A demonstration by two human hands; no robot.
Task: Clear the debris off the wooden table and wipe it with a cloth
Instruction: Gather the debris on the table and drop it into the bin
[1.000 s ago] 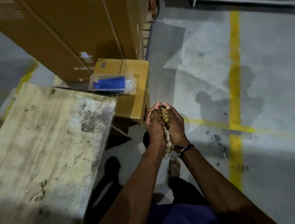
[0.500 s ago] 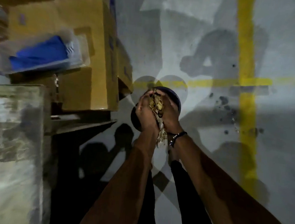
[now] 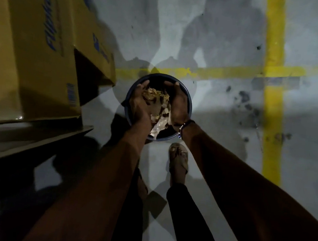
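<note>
Clearly the debris (image 3: 157, 99) is light, dry and crumbly, so it must be cupped from below, not pinched. Both hands, the left hand (image 3: 139, 104) and the right hand (image 3: 177, 104), cradle it together over the dark bin (image 3: 189, 103) at 12 o'clock from the foot (image 3: 178, 160); loose flakes may spill.

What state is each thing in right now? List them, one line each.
Left hand: cupped around the debris, above the bin.
Right hand: cupped against the other side of the debris.
Debris: held between both hands; a pale strip hangs down.
Bin: upright on the floor, open-topped, directly under the hands.
Cardboard box: to the left of the bin, one flap hanging open.
</note>
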